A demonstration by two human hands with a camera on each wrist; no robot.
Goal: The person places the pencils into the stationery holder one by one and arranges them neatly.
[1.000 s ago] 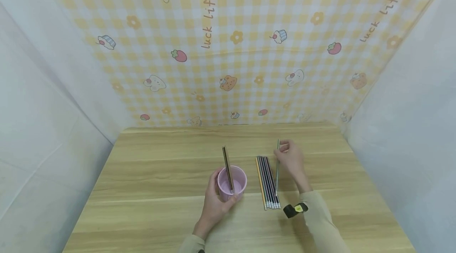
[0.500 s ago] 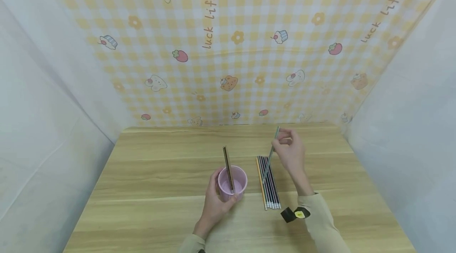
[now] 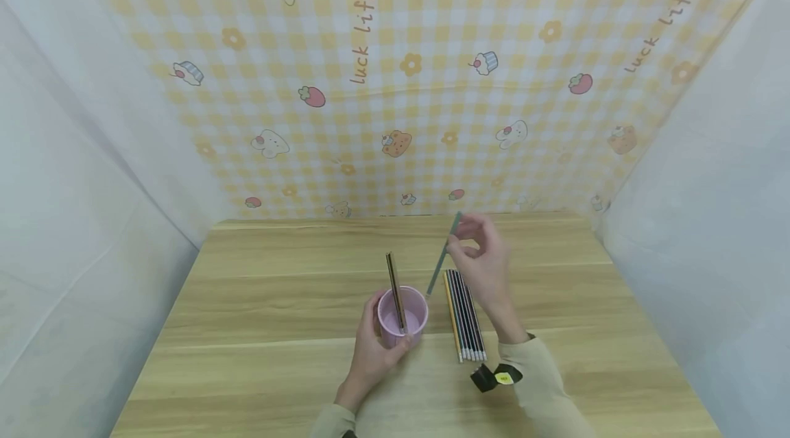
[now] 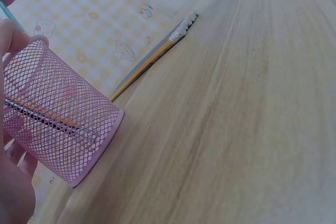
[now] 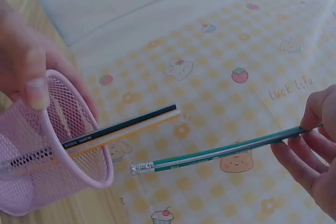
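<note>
A pink mesh pencil cup (image 3: 415, 290) stands on the table, and my left hand (image 3: 372, 350) grips it round the side with the thumb at the rim. Inside lean a black pencil (image 5: 131, 126) and a yellow pencil (image 5: 122, 135), eraser ends down. My right hand (image 3: 484, 260) pinches a green pencil (image 5: 210, 155) near its far end. That pencil slants through the air, its eraser end close to the cup's right rim but apart from it. Beneath and beside the right hand lies a row of pencils (image 3: 469, 328) on the table.
The wooden table (image 3: 259, 314) carries the cup and the pencil row, whose erasers point toward me. A yellow checked cloth (image 3: 345, 116) hangs behind it. White sheets (image 3: 710, 205) hang at both sides. A black wrist camera (image 3: 484, 378) sits on my right wrist.
My right hand has lifted the green pencil from the right side of the row and carried it left toward the cup. The left hand and the cup stay put.
</note>
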